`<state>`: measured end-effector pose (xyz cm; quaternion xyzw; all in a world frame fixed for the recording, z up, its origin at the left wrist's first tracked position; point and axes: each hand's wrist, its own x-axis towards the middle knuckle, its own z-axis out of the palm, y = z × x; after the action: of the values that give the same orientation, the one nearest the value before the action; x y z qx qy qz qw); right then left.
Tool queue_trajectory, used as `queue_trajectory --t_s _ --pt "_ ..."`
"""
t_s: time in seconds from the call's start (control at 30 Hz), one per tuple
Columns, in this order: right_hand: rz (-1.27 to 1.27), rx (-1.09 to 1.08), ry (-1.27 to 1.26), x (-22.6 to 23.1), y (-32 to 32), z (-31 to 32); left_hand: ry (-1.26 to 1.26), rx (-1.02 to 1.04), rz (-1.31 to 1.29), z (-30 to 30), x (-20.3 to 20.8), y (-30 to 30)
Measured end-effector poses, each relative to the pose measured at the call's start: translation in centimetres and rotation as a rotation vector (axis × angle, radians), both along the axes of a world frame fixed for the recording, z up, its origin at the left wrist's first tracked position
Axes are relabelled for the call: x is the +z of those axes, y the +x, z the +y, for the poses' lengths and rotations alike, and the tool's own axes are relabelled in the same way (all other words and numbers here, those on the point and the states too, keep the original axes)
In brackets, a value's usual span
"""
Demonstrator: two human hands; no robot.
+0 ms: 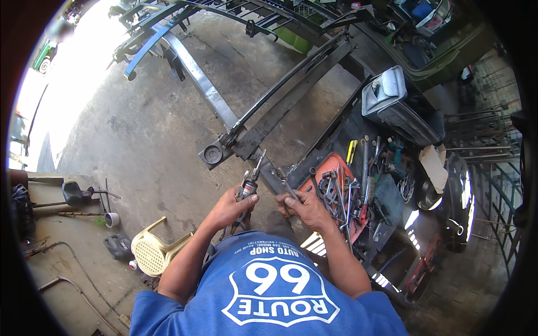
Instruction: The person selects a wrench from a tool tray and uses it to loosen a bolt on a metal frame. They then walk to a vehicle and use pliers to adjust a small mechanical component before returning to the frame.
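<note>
My left hand (232,208) is wrapped around a black hand tool (249,189) with a label on its body and a slim metal tip pointing up and away from me. Its exact kind is hard to tell. Beside it, my right hand (307,210) is closed, thumb on top, on a short grey metal piece (287,187) whose end shows past the fingers. Just beyond both hands lies the corner of a dark metal frame (246,147), with a bracket (213,154) bearing a round cup. A flat metal bar (272,178) runs from that corner toward my right hand.
At right, a red tray (335,163) holds several wrenches and other tools. A grey plastic case (386,95) stands behind it. A cream plastic stool (152,255) and a dark jug (117,246) are at left. Long frame rails (196,75) stretch across the concrete floor ahead.
</note>
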<state>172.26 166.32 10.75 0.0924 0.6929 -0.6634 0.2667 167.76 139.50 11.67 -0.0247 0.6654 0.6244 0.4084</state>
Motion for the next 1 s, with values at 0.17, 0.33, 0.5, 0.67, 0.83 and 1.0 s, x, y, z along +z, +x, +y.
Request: queue_trajectory --t_s 0.17,0.33,0.5,0.67,0.83,1.0 --pt "0.449 0.270 0.274 1.4 0.0 -2.3 0.090 0.072 0.034 -1.1 0.6 0.2" --pt "0.136 0.050 -0.232 3.1 0.7 -3.7 0.187 0.198 0.067 -0.8 1.2 0.3" --pt "-0.046 -0.197 -0.476 3.5 0.5 -4.4 0.286 0.127 -0.016 0.0 1.8 0.3" --pt "0.119 -0.203 -0.148 4.1 0.1 -5.1 0.265 0.199 -0.039 0.3 1.5 0.2" --pt "0.148 0.129 0.143 7.5 -0.3 -0.8 0.348 0.409 0.001 -1.0 1.1 -0.9" --pt "0.127 0.134 0.093 7.6 0.1 -0.9 0.376 0.235 0.031 -1.4 1.8 -1.6"
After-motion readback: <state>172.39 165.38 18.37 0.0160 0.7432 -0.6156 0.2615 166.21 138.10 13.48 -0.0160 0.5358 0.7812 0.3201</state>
